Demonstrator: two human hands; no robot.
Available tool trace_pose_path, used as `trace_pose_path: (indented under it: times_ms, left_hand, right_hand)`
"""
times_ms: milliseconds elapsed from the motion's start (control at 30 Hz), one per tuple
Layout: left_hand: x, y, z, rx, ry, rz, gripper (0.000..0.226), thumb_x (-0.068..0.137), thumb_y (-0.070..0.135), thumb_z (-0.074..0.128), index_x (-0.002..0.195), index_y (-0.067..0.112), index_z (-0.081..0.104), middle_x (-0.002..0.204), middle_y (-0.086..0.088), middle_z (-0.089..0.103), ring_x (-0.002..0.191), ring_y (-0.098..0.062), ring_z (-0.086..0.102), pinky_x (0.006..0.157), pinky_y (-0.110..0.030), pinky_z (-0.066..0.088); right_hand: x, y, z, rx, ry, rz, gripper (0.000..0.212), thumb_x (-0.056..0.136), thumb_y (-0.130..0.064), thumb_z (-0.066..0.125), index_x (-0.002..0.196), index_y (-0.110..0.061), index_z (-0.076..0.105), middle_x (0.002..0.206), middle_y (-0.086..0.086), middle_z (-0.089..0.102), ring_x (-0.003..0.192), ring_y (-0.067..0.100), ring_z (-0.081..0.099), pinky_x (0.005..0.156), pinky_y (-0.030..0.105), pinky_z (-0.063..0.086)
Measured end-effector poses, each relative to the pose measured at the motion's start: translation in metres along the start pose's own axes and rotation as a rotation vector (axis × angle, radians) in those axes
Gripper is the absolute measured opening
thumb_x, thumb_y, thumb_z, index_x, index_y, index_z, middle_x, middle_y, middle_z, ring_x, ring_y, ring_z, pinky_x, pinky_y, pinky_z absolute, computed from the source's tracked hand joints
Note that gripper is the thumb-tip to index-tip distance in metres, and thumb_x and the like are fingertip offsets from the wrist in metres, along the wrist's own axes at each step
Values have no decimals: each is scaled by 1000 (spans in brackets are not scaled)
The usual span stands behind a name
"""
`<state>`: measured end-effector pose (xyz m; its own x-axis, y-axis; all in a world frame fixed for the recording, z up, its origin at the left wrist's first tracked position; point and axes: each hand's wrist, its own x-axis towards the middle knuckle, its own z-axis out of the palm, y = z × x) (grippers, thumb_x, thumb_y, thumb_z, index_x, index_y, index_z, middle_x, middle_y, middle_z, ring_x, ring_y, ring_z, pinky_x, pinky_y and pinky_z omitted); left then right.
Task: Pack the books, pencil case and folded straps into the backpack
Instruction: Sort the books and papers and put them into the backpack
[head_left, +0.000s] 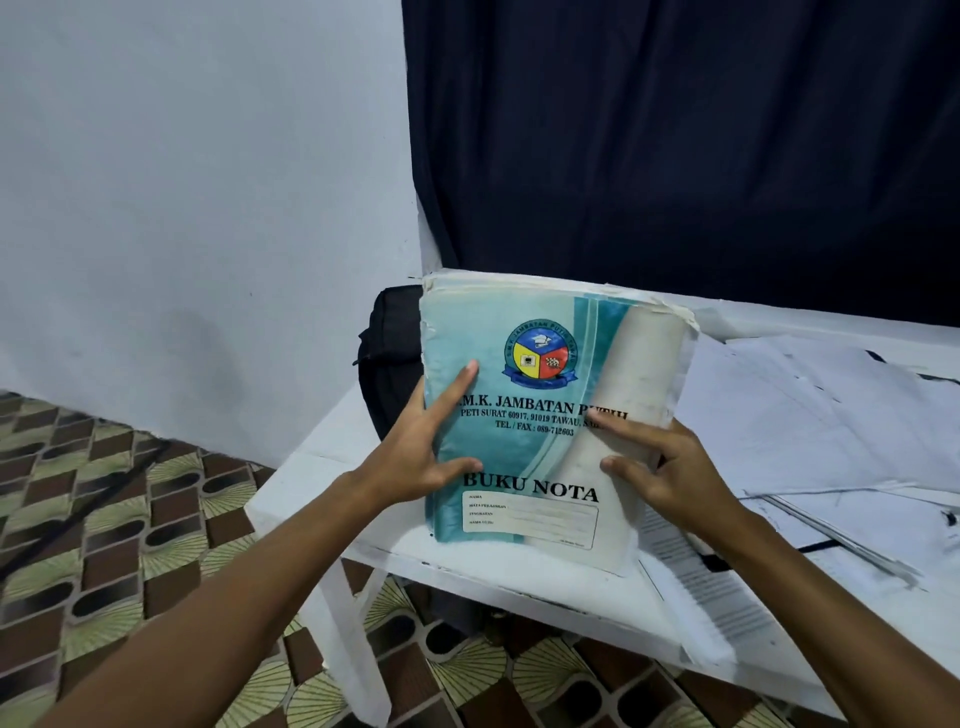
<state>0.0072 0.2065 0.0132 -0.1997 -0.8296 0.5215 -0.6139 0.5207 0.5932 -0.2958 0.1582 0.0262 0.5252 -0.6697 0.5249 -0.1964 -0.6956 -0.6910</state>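
Your left hand (423, 447) and right hand (662, 462) clamp a stack of books (550, 415) by its side edges, fingers spread on the teal cover, standing it upright on the white table (311, 467). Just behind, at the far left, sits the black backpack (389, 364); loose papers (810, 415) lie right.

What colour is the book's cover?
Teal and white, with a crest; the book shows in the head view.

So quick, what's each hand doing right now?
Left hand: closed on the notebooks, gripping their left edge.
Right hand: closed on the notebooks, gripping their right edge.
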Motion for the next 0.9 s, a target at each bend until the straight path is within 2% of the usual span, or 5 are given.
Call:
trace_pose_path:
  times_ms: [167, 433, 567, 733, 900]
  left_hand:
    - [17, 8, -5, 16, 32, 38, 92, 77, 63, 67, 148, 57, 9, 151, 24, 11, 146, -19, 25, 111, -53, 36]
    - [5, -4, 11, 45, 66, 6, 100, 76, 44, 73, 150, 54, 5, 150, 39, 7, 144, -11, 24, 111, -55, 36]
    - [18, -7, 12, -62, 57, -54, 104, 72, 38, 79, 151, 50, 12, 155, 19, 19, 146, -14, 27, 114, -52, 33]
    - [55, 0, -4, -186, -39, -188, 118, 60, 29, 89, 148, 56, 15, 143, 1, 39, 131, -17, 47, 106, -48, 44]
    - [79, 24, -9, -105, 79, -251, 111, 70, 53, 79, 151, 49, 3, 142, 9, 38, 128, -8, 46, 105, -32, 40]
  right_hand:
    - [9, -4, -7, -9, 83, -11, 61, 79, -6, 70, 132, -33, 56, 129, -24, 58, 125, 6, 54, 107, 22, 40]
    - [-3, 6, 3, -29, 40, 54, 75, 81, -4, 75, 132, -52, 49, 137, -18, 52, 128, -5, 46, 103, 12, 39]
    - [12, 5, -3, 38, -16, 135, 83, 75, 9, 75, 130, -49, 52, 127, -32, 56, 125, -5, 50, 106, 15, 37]
    - [29, -1, -14, 239, 118, 316, 76, 68, 18, 73, 124, -31, 59, 128, -12, 60, 112, -16, 53, 93, 10, 46]
    - [26, 11, -21, 647, 455, 468, 73, 68, 24, 66, 115, -33, 67, 127, -1, 64, 111, 19, 64, 91, 41, 54]
